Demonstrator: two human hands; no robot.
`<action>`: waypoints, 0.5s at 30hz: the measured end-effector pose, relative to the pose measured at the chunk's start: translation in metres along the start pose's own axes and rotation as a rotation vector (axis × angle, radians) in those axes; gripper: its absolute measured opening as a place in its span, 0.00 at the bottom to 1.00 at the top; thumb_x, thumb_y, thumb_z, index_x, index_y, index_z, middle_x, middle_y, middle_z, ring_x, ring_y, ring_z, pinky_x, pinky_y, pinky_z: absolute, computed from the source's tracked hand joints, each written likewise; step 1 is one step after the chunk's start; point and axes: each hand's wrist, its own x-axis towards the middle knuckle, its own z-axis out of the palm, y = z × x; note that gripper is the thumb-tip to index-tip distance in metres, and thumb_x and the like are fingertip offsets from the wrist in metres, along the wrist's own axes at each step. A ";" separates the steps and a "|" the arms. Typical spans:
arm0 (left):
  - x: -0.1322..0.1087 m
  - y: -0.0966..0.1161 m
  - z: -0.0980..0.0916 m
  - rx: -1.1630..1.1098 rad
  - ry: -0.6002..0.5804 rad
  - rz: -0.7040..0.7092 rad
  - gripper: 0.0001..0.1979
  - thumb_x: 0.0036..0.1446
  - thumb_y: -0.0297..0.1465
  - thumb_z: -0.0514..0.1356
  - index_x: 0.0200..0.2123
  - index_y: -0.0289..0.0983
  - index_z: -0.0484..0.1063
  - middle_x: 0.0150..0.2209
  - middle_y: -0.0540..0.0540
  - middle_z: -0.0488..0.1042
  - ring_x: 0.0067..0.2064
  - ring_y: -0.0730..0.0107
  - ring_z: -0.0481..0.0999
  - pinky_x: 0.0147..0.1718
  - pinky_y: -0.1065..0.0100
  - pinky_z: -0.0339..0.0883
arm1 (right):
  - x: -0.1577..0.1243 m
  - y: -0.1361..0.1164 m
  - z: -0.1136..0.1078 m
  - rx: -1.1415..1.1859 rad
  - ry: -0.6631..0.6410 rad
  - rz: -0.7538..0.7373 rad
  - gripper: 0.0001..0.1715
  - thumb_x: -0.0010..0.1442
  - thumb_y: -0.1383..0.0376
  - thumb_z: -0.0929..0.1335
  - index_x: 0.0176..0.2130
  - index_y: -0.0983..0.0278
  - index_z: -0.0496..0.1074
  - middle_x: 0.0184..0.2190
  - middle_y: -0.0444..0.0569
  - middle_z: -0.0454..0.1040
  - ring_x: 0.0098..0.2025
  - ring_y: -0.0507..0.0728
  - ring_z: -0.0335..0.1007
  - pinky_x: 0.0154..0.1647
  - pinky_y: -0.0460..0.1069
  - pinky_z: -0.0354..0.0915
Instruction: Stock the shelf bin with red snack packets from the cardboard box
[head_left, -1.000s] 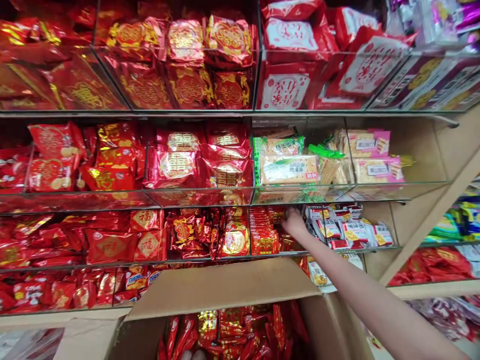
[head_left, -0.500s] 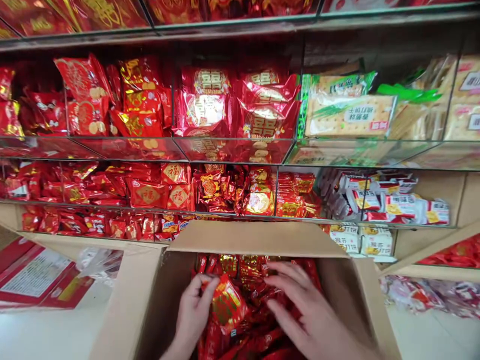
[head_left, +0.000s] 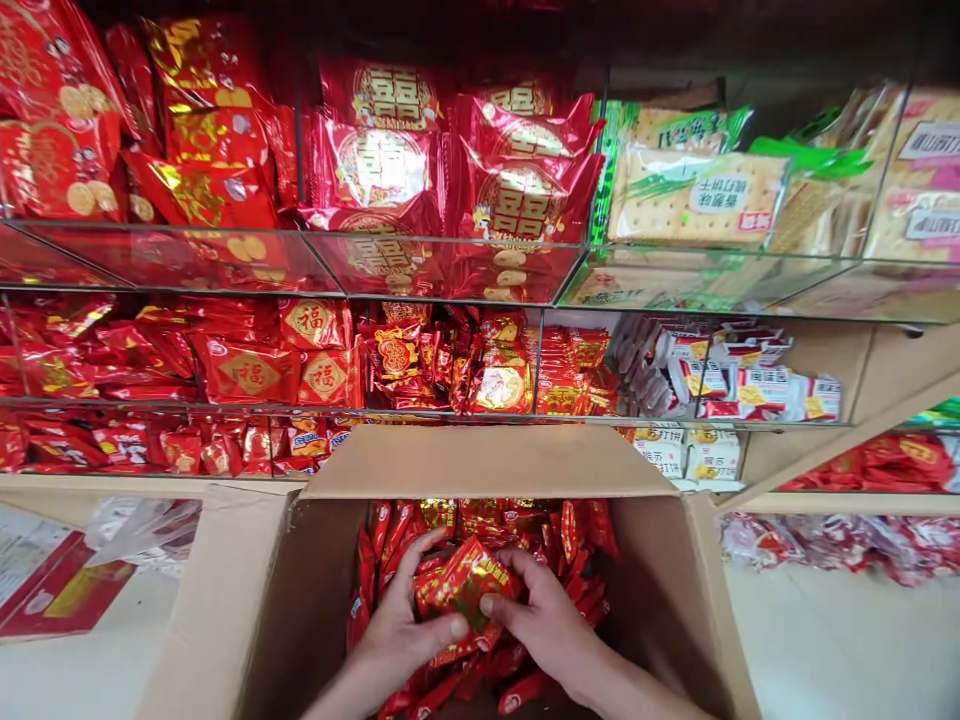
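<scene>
In the head view, both hands are inside an open cardboard box (head_left: 679, 590) that holds many small red and gold snack packets (head_left: 379, 535). Between them are a few red snack packets (head_left: 472, 575), bunched and tilted toward me. My right hand (head_left: 551, 620) grips these packets, its thumb pressed on the front and its fingers behind. On the other side, my left hand (head_left: 397, 625) cups their left edge, with the thumb in front and the fingers curled around the back. How many packets are in the bunch I cannot tell.
Shelves with clear dividers (head_left: 442, 270) hold red double-happiness packets (head_left: 386, 165), green-trimmed crackers (head_left: 690, 195) and white packets (head_left: 765, 390). The box's far flap (head_left: 487, 462) stands before the lower shelf. A red carton (head_left: 67, 590) and plastic-wrapped goods (head_left: 840, 545) lie at the sides.
My right hand has closed in from the right onto the packets. My left hand, which pinched one packet, now cups the bunch. The view has shifted closer to the shelves.
</scene>
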 end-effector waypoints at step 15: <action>0.000 -0.004 -0.001 0.133 -0.148 -0.119 0.21 0.44 0.35 0.63 0.43 0.44 0.64 0.43 0.50 0.75 0.43 0.64 0.73 0.42 0.65 0.66 | 0.002 -0.001 -0.003 0.601 0.142 0.083 0.18 0.44 0.62 0.72 0.35 0.60 0.64 0.34 0.43 0.74 0.35 0.53 0.69 0.43 0.51 0.64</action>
